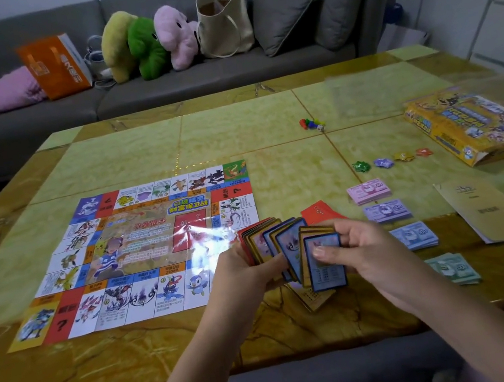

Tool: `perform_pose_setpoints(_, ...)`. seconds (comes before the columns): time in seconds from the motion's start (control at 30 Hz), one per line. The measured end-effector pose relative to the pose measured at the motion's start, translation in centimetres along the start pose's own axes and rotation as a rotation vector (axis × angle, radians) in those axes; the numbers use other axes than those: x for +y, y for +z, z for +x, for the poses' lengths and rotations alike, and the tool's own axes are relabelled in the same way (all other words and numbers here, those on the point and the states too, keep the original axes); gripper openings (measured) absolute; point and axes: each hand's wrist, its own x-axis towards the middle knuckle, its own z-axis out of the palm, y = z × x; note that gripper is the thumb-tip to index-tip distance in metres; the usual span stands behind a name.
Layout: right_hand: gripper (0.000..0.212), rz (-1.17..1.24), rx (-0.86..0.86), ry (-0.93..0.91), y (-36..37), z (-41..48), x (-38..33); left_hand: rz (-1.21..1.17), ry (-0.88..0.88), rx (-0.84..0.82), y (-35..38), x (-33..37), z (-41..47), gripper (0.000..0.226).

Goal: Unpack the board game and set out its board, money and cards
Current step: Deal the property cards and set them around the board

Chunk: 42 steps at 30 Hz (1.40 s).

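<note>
The paper game board (142, 254) lies unfolded flat on the left half of the table. My left hand (247, 271) holds a fanned stack of cards (271, 240) just right of the board. My right hand (355, 250) pinches a few blue-edged cards (325, 265) at the front of that fan. Red cards (320, 211) lie on the table behind my hands. Stacks of play money lie in a column to the right: pink (369, 191), purple (387, 211), blue (414, 236) and green (454, 267). The yellow game box (474, 122) sits at the far right.
A tan booklet (491, 209) lies right of the money. Small coloured tokens (391, 160) and pawns with a die (312, 124) sit mid-table. Clear plastic wrap (367, 93) lies behind the box. A grey sofa (193, 81) with plush toys and bags stands beyond the table.
</note>
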Motion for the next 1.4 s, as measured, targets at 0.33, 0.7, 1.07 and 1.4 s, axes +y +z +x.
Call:
perform_pose_setpoints(0.33,0.017,0.14,0.107,0.033,0.0,0.21,0.0,-0.157,-0.003,-0.038,0.29,0.23,-0.14,0.017)
perform_pose_setpoints(0.7,0.013,0.13,0.118,0.057,0.12,0.13,0.11,-0.143,-0.046,-0.012,0.12,0.3,-0.03,0.017)
perform_pose_setpoints(1.07,0.013,0.159,0.131,0.045,-0.11,0.23,-0.02,-0.178,-0.056,-0.085,0.14,0.39,-0.14,0.016)
perform_pose_setpoints(1.4,0.013,0.086,0.099,0.014,-0.09,0.23,0.14,-0.177,-0.07,-0.075,-0.25,0.45,-0.01,0.018)
